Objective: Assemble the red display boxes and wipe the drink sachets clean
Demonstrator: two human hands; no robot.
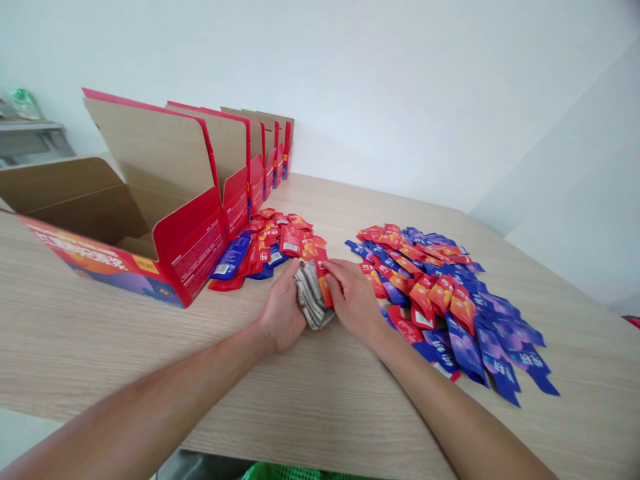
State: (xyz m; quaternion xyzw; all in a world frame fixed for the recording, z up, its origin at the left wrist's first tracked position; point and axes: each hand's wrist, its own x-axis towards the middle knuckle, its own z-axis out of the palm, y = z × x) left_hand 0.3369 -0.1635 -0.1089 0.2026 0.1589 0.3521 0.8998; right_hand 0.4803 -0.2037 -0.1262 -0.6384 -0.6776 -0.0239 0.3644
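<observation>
In the middle of the table, my left hand (284, 310) is closed around a folded grey-and-white striped cloth (312, 300). My right hand (354, 299) pinches a small red-and-orange sachet (324, 283) against the right side of that cloth. Just beyond my left hand lies a pile of red and blue sachets (263, 247), some with their barcodes facing up. To the right of my right hand spreads a wider heap of blue and red-orange sachets (435, 287), many overlapping. The fingertips of my left hand are partly hidden behind the cloth.
A red cardboard box (193, 250) with raised flaps stands open on the left. Several more open boxes (255, 160) line up behind it, toward the white wall. Green mesh (280, 472) shows below the table's (320, 413) front edge.
</observation>
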